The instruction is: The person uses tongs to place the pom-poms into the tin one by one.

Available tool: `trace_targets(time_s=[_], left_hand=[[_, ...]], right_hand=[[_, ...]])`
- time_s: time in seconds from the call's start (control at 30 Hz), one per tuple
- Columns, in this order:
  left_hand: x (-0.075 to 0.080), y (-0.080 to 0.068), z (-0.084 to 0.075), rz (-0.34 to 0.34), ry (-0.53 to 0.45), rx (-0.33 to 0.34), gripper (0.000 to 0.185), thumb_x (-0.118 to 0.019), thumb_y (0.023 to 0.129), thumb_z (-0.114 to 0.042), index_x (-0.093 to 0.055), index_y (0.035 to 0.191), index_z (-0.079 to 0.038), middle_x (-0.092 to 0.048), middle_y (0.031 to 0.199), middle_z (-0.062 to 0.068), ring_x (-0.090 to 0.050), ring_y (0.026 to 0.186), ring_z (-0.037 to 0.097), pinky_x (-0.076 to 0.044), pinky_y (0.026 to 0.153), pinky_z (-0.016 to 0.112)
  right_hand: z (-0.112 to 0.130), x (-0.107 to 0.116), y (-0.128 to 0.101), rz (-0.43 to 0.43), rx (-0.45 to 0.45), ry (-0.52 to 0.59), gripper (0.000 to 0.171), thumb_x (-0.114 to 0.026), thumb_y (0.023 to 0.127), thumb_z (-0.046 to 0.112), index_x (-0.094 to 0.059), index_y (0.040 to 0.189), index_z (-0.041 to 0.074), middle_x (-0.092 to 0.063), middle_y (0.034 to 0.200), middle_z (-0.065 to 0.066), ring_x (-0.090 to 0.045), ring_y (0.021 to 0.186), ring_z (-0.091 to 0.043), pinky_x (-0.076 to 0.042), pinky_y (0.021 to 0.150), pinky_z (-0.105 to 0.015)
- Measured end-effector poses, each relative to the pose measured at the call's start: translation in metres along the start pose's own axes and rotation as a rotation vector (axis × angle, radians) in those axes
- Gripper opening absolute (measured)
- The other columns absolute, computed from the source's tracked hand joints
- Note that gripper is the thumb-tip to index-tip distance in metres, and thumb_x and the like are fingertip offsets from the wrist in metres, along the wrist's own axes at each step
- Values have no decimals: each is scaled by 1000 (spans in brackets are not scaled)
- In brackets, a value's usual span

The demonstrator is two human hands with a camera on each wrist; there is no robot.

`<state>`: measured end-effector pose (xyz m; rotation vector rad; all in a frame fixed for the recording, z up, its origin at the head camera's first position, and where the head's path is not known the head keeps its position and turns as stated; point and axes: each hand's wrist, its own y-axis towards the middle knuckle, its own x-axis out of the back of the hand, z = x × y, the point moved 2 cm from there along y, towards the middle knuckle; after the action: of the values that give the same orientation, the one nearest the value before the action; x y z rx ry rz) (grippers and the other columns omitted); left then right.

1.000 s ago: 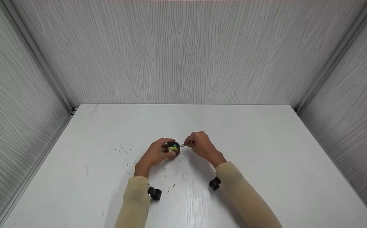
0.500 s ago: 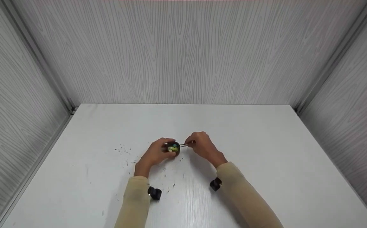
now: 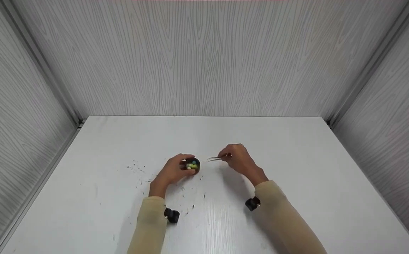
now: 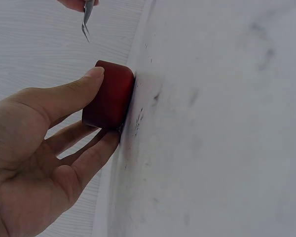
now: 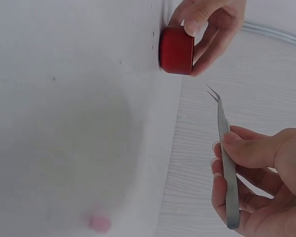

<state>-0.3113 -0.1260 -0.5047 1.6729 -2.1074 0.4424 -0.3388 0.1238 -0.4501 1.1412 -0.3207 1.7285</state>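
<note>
A small round dark-red cup (image 3: 192, 165) (image 4: 108, 94) (image 5: 176, 51) stands on the white table (image 3: 296, 169), filled with yellow, green and blue beads. My left hand (image 3: 172, 170) (image 4: 49, 148) grips its side with thumb and fingers. My right hand (image 3: 238, 159) (image 5: 256, 173) pinches metal tweezers (image 3: 214, 158) (image 5: 224, 158) (image 4: 87, 17), whose tips point at the cup from a short way to its right. Nothing shows between the tweezer tips.
Small dark specks (image 3: 137, 165) lie scattered on the table left of and in front of the cup. A pink bead-like spot (image 5: 99, 223) shows blurred on the table in the right wrist view. Grey wood-grain walls close the table on three sides.
My right hand has pulled the tweezers out of the cup and moved to the right. The left hand and cup have stayed put.
</note>
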Motion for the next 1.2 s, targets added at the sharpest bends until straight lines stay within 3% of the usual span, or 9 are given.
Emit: trace_targets(time_s=[0.53, 1.2], left_hand=[[2, -2, 2, -10, 10, 16, 54, -77, 93, -11, -59, 144, -13, -59, 143, 16, -57, 137, 40, -47, 115, 54], [2, -1, 3, -11, 21, 21, 54, -77, 93, -12, -59, 144, -14, -59, 142, 15, -56, 138, 39, -45, 116, 54]], right_hand=[[-25, 28, -26, -45, 12, -9, 17, -73, 88, -9, -82, 94, 4, -78, 92, -12, -72, 85, -25, -61, 74, -39], [-46, 50, -57, -39, 1, -36, 15, -78, 86, -5, -81, 98, 2, -78, 93, -11, -71, 85, -22, -60, 74, -36]])
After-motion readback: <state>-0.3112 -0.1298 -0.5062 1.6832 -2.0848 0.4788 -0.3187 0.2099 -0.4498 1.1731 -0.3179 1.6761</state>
